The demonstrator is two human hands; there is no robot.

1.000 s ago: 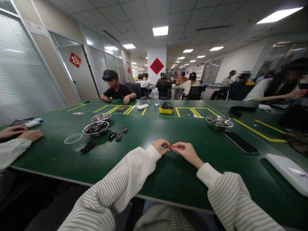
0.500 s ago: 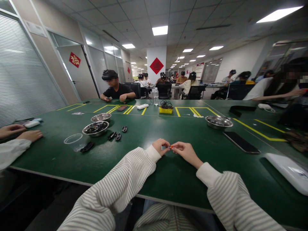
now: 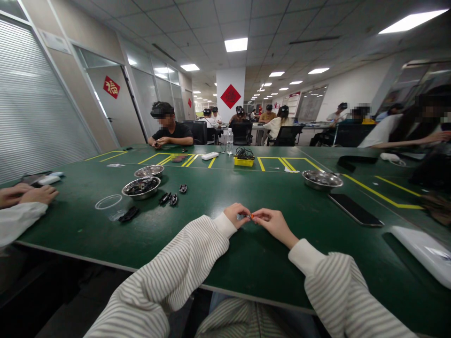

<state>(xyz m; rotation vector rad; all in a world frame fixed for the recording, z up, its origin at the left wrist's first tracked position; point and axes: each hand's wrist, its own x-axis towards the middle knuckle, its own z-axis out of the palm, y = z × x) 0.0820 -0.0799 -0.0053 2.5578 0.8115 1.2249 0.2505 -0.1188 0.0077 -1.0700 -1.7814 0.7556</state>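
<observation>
Above the green table (image 3: 197, 253), my left hand (image 3: 235, 215) and my right hand (image 3: 270, 222) meet fingertip to fingertip. Between them is a small part with a dark section and an orange end (image 3: 251, 216); its exact kind is too small to make out. The fingers of my left hand are closed on the dark section. My right thumb and fingers pinch at the orange end. Several black plastic pieces (image 3: 173, 200) lie on the table to the left of my hands, and a longer black piece (image 3: 128, 214) lies beyond them by a clear plastic cup (image 3: 112, 206).
Two steel bowls, the nearer bowl (image 3: 141, 196) full of dark parts, stand at left. Another steel bowl (image 3: 322, 186) is at right, with a phone (image 3: 355, 210) and a white case (image 3: 423, 253) nearer me. A yellow tray (image 3: 244, 162) holds cables. Co-workers' hands (image 3: 35, 195) rest at far left.
My hands stay in nearly the same place with the small part between them. Across the table, the co-worker in black has drawn both hands together.
</observation>
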